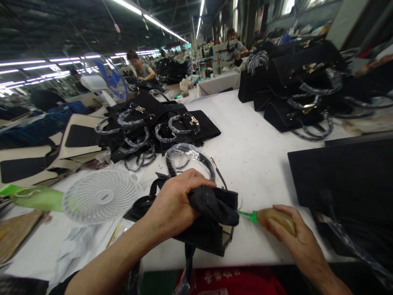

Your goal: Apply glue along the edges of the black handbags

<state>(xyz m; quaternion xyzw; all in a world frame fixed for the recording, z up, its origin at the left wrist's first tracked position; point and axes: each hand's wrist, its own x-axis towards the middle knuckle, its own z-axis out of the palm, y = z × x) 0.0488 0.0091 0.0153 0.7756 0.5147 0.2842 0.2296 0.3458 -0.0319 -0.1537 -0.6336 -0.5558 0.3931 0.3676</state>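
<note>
My left hand is closed around bunched black fabric at the edge of a black handbag. The handbag lies on the white table in front of me, and its curved handle is wrapped in clear plastic. In my right hand is a yellowish-brown glue bottle with a thin green nozzle. The bottle lies nearly level, its nozzle pointing left at the bag's edge. The nozzle's tip reaches the fabric; whether it touches I cannot tell.
A white round fan and a green bottle stand to the left. Black handbags are piled beyond my bag, with more bags at the far right. A black panel lies right of my right hand. A person sits farther back.
</note>
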